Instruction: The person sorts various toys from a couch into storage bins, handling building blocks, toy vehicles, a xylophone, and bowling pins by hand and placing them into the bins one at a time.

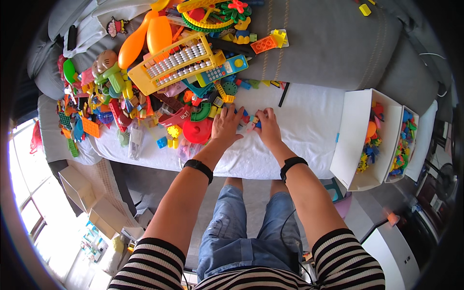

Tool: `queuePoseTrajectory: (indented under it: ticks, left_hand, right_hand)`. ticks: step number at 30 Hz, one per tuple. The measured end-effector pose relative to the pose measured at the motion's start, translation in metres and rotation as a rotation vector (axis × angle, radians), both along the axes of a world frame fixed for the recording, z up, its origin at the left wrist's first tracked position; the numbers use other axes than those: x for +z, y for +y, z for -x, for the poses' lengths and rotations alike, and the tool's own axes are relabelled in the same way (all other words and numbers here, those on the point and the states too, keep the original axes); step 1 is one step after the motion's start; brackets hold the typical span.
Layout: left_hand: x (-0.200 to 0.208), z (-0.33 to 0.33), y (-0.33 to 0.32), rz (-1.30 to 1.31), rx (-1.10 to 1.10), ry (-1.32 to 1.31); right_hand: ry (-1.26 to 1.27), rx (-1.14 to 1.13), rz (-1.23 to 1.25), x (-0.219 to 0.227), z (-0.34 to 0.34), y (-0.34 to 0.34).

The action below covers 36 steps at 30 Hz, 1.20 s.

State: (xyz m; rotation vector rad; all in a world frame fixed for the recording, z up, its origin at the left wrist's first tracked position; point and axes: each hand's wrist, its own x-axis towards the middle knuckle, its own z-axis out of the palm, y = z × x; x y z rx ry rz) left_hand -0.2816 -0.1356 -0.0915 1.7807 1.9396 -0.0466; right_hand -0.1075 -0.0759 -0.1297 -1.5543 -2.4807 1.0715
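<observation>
My left hand (226,126) lies palm down at the right edge of a big toy pile, its fingers apart. Close to its fingertips are yellow blocks (214,111). My right hand (269,127) is closed, with its fingers curled round a small blue block (257,124). Between both hands a few small pink, red and blue pieces (249,123) sit on the white cloth; their exact shapes are too small to tell. Left of my left wrist is a red round toy (197,130), beside a green ring-shaped piece (201,112).
The heaped toys include a yellow abacus (176,63), a toy phone (222,70) and orange bowling pins (137,41). A thin black stick (283,94) lies beyond my right hand. On the right, white boxes (354,140) hold colourful small blocks. A grey sofa back (328,43) rises behind.
</observation>
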Motion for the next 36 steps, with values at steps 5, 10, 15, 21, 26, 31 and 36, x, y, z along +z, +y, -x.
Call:
queuePoseTrajectory:
  ticks: [5,10,15,21,26,31,36]
  left_hand:
    - [-0.019,0.008,0.005,0.014,0.017,0.009]
    - [-0.015,0.002,0.019,0.058,0.071,-0.115]
    - [-0.017,0.004,0.028,-0.252,0.198,-0.442]
    - [-0.024,-0.008,0.043,-0.186,0.257,-0.498]
    - [-0.029,-0.025,0.057,-0.136,0.256,-0.555]
    - [-0.044,-0.02,0.058,-0.271,0.272,-0.548]
    - [-0.027,-0.033,0.069,0.054,0.473,-0.699]
  right_hand:
    - [0.098,0.046,0.015,0.014,0.023,-0.005]
    - [0.138,-0.072,-0.04,-0.003,0.015,0.003]
    - [0.375,-0.325,0.036,-0.014,0.004,0.01]
    - [0.281,-0.401,0.163,-0.02,-0.023,0.005]
    - [0.315,-0.447,0.232,-0.013,-0.039,0.009]
    - [1.131,-1.103,1.049,0.002,-0.053,0.024]
    - [1.299,-1.137,1.107,0.016,-0.08,0.024]
